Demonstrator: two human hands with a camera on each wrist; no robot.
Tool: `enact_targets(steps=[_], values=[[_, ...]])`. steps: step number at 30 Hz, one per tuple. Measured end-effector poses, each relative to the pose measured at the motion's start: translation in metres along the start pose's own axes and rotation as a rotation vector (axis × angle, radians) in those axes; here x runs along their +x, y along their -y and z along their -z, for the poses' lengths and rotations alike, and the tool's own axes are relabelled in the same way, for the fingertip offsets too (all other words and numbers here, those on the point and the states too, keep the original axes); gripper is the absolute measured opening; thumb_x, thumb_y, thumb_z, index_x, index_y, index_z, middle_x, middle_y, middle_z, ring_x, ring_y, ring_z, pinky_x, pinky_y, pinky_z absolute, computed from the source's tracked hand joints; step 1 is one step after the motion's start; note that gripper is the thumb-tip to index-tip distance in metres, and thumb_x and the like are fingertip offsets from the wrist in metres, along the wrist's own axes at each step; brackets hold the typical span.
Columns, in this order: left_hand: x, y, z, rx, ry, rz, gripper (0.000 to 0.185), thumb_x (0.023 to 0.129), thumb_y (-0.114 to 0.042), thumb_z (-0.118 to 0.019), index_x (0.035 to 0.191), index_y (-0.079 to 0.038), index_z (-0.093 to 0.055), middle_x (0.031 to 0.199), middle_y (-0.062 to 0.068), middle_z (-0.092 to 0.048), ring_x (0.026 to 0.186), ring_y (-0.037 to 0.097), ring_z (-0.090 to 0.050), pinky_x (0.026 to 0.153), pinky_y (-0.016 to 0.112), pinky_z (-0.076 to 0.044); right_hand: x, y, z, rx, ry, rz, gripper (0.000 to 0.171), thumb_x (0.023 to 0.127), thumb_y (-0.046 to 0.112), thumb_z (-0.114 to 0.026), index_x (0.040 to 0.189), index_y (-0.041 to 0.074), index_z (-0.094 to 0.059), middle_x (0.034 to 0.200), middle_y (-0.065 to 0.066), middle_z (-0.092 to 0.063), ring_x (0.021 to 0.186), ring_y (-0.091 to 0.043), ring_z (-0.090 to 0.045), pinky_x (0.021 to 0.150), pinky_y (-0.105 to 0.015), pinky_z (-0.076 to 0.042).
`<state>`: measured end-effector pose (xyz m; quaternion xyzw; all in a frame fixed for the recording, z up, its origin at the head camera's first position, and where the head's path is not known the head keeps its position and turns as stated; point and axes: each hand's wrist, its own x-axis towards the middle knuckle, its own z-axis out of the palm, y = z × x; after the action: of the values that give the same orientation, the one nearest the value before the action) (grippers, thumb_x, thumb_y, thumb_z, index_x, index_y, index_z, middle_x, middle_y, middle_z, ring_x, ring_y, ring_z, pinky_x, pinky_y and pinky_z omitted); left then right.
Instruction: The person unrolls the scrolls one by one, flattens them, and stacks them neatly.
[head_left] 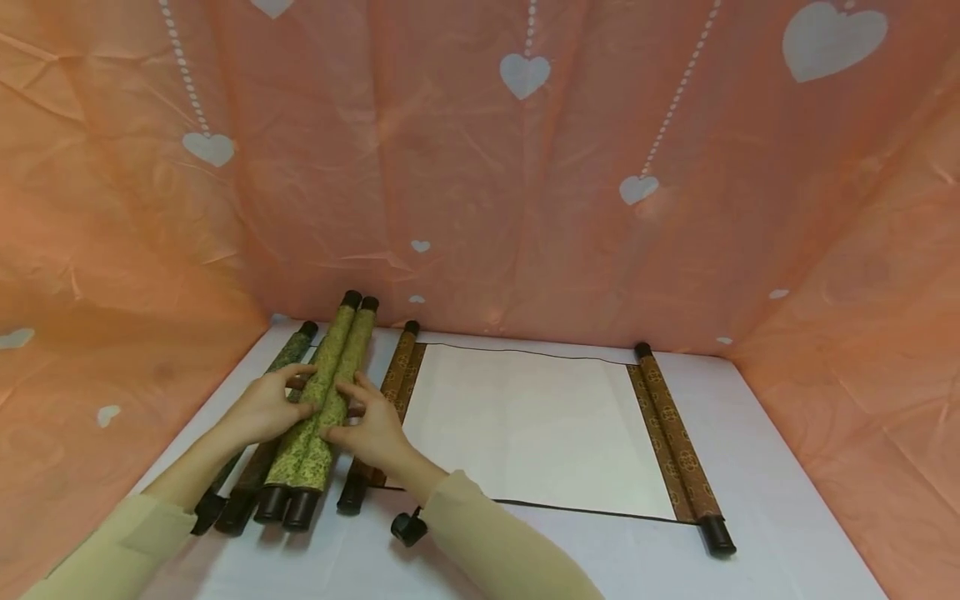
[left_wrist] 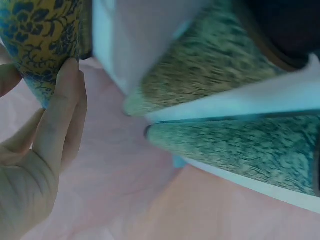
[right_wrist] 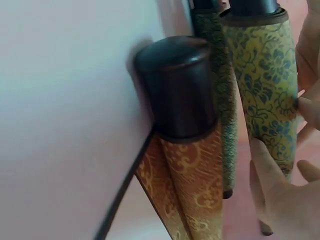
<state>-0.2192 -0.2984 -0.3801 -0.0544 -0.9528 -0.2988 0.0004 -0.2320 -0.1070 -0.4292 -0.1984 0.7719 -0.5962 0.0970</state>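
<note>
Green-gold brocade covers the pair of rolled scrolls (head_left: 322, 400) that both hands hold between them, lying on the white table (head_left: 765, 467) just left of the open scroll (head_left: 536, 425). The left hand (head_left: 266, 408) presses against the pair's left side with fingers curled round it; in the left wrist view its fingertips (left_wrist: 67, 90) touch the yellow, blue-flowered roll. The right hand (head_left: 371, 429) pinches the pair from the right side, thumb and fingers bent onto the fabric.

Left of the pair, and partly under it, lie a darker green scroll (head_left: 288, 354) and a brown one (head_left: 251, 479), their black end knobs pointing toward the person. The open scroll shows a blank pale sheet edged by brown patterned strips, with a brown roller (head_left: 675, 442) on its far right side and another rolled end (head_left: 397, 375) touching the right hand's side. A small black knob (head_left: 408, 527) lies loose on the table just below the open scroll's near left corner, beside the right sleeve (head_left: 495, 542). Behind the open scroll hangs an orange cloth with white hearts (head_left: 525, 75).
</note>
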Motion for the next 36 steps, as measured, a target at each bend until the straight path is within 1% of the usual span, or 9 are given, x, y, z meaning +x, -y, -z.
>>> enact_targets(steps=[4, 8, 13, 16, 20, 25, 28, 32, 36], values=[[-0.008, -0.011, 0.003, -0.086, -0.061, -0.023, 0.071, 0.095, -0.017, -0.074, 0.154, 0.004, -0.040, 0.135, 0.040, -0.053, 0.105, 0.049, -0.067, 0.072, 0.048, -0.058, -0.005, 0.004, 0.009, 0.068, -0.018, 0.057, 0.066, 0.090, 0.010, -0.083, 0.149, 0.023, -0.059, 0.168, 0.006, -0.031, 0.118, -0.016, -0.062, 0.080, -0.021, -0.056], [-0.017, -0.027, 0.001, -0.190, -0.100, -0.056, 0.073, 0.097, -0.018, -0.075, 0.156, 0.000, -0.036, 0.143, 0.038, -0.047, 0.114, 0.051, -0.062, 0.075, 0.046, -0.058, -0.011, 0.008, 0.023, 0.089, -0.045, 0.124, 0.064, 0.091, 0.011, -0.082, 0.149, 0.022, -0.059, 0.167, 0.005, -0.032, 0.121, -0.020, -0.061, 0.083, -0.022, -0.056], [-0.021, -0.048, -0.008, -0.303, -0.137, -0.140, 0.074, 0.097, -0.019, -0.076, 0.157, -0.004, -0.035, 0.148, 0.034, -0.043, 0.117, 0.050, -0.059, 0.078, 0.045, -0.057, -0.022, 0.012, 0.049, 0.106, -0.085, 0.196, 0.065, 0.091, 0.011, -0.082, 0.150, 0.019, -0.057, 0.164, 0.006, -0.035, 0.124, -0.026, -0.058, 0.088, -0.026, -0.056], [-0.021, -0.059, -0.019, -0.366, -0.148, -0.187, 0.075, 0.097, -0.018, -0.077, 0.157, -0.005, -0.035, 0.148, 0.033, -0.043, 0.118, 0.049, -0.058, 0.078, 0.046, -0.057, -0.029, 0.011, 0.066, 0.111, -0.101, 0.230, 0.067, 0.090, 0.009, -0.082, 0.151, 0.018, -0.056, 0.162, 0.005, -0.035, 0.118, -0.024, -0.059, 0.088, -0.027, -0.057], [-0.018, -0.075, -0.034, -0.429, -0.149, -0.225, 0.074, 0.096, -0.018, -0.078, 0.156, -0.007, -0.036, 0.147, 0.030, -0.042, 0.120, 0.050, -0.056, 0.081, 0.049, -0.057, -0.041, 0.009, 0.090, 0.118, -0.107, 0.261, 0.072, 0.089, 0.004, -0.082, 0.154, 0.017, -0.052, 0.163, -0.002, -0.032, 0.110, -0.021, -0.060, 0.087, -0.029, -0.058], [-0.008, -0.097, -0.055, -0.500, -0.126, -0.288, 0.069, 0.093, -0.014, -0.080, 0.152, -0.008, -0.043, 0.144, 0.025, -0.046, 0.114, 0.041, -0.058, 0.080, 0.043, -0.057, -0.057, 0.004, 0.122, 0.119, -0.102, 0.270, 0.083, 0.087, 0.002, -0.083, 0.159, 0.020, -0.045, 0.166, -0.006, -0.025, 0.113, -0.027, -0.058, 0.088, -0.032, -0.059], [-0.002, -0.110, -0.073, -0.520, -0.109, -0.334, 0.069, 0.091, -0.010, -0.081, 0.150, -0.008, -0.044, 0.141, 0.023, -0.049, 0.108, 0.036, -0.060, 0.075, 0.037, -0.058, -0.069, -0.004, 0.141, 0.110, -0.116, 0.262, 0.088, 0.086, 0.001, -0.084, 0.160, 0.023, -0.042, 0.167, -0.003, -0.026, 0.115, -0.030, -0.059, 0.087, -0.033, -0.059], [0.001, -0.128, -0.097, -0.568, -0.087, -0.343, 0.070, 0.089, -0.003, -0.082, 0.149, -0.008, -0.045, 0.137, 0.020, -0.050, 0.106, 0.033, -0.060, 0.073, 0.032, -0.059, -0.085, -0.015, 0.162, 0.098, -0.163, 0.224, 0.087, 0.088, 0.002, -0.082, 0.160, 0.028, -0.041, 0.166, 0.002, -0.030, 0.117, -0.032, -0.060, 0.083, -0.033, -0.060], [0.002, -0.142, -0.119, -0.623, -0.067, -0.333, 0.070, 0.089, 0.001, -0.080, 0.149, -0.008, -0.045, 0.135, 0.017, -0.050, 0.107, 0.031, -0.059, 0.072, 0.031, -0.059, -0.098, -0.024, 0.179, 0.055, -0.219, 0.189, 0.086, 0.091, 0.006, -0.081, 0.161, 0.030, -0.038, 0.165, -0.001, -0.031, 0.118, -0.035, -0.061, 0.080, -0.033, -0.060]])
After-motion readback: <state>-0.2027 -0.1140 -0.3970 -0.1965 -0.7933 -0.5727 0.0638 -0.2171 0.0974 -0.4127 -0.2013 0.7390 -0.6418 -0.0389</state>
